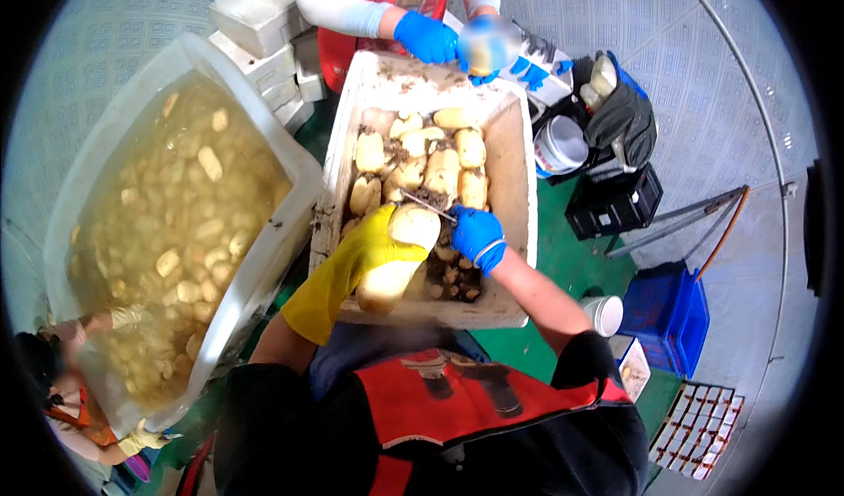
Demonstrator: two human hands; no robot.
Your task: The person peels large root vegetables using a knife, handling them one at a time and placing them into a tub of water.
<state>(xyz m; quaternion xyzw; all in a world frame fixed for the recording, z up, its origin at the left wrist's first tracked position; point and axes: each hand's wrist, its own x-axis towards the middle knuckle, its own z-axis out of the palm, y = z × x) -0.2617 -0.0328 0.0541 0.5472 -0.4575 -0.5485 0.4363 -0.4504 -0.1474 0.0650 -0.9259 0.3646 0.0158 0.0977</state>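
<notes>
My left hand [376, 245], in a yellow rubber glove, grips a pale lotus root segment [414, 225] over the near half of a white foam box [521, 232]. In a blue glove, my right hand [477, 237] holds a thin metal blade [428, 206] whose length lies by the upper end of that segment. Another large root piece [386, 285] lies just below my left hand. Inside the box are several lotus root segments [442, 171] with dark mud between them, and small cut pieces [455, 278] lie near my right wrist.
Across the box, a co-worker's blue-gloved hands [428, 37] are at its far rim. A large white tub [300, 173] of murky water and roots stands left, another person's gloved hand [142, 438] beside it. Foam boxes [257, 21], a white bucket [566, 141], black crate [616, 199] and blue bins [659, 318] stand around.
</notes>
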